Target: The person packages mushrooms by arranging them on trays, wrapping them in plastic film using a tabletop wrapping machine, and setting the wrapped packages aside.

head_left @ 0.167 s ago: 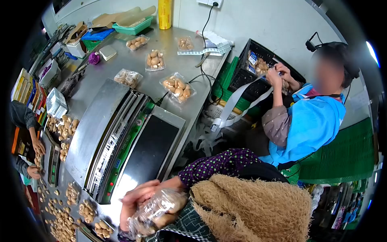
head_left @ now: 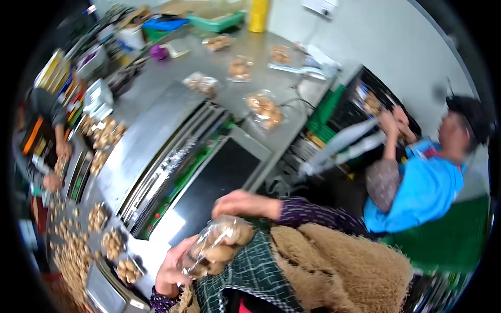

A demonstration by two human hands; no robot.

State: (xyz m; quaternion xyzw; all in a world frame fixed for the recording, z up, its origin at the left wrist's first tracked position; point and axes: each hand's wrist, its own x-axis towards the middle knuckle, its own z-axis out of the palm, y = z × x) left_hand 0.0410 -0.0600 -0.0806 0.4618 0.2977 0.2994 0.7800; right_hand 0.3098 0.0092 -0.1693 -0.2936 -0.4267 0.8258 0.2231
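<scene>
A pack of brown mushrooms [head_left: 219, 250] in clear film is held low in front of my body, above my dark green checked apron [head_left: 250, 266]. My left hand [head_left: 175, 263] grips the pack's left side, its fingers partly hidden and blurred. At the upper edge of the pack, my right hand [head_left: 240, 204] curls its fingers against the film. Just beyond both hands lies the wrapping machine, with its black plate [head_left: 222, 169] and metal cover [head_left: 156, 135].
More wrapped packs [head_left: 265, 109] lie on the steel table [head_left: 209, 60]. Loose mushrooms [head_left: 70, 258] are heaped at lower left. A co-worker in blue [head_left: 417, 188] handles white strips by a black crate [head_left: 348, 112]. Another person's hands [head_left: 63, 151] work at far left.
My right hand has shifted from across the front of the pack to its upper edge. The pack has turned, showing more mushrooms. The view has swung, moving the surroundings rightward.
</scene>
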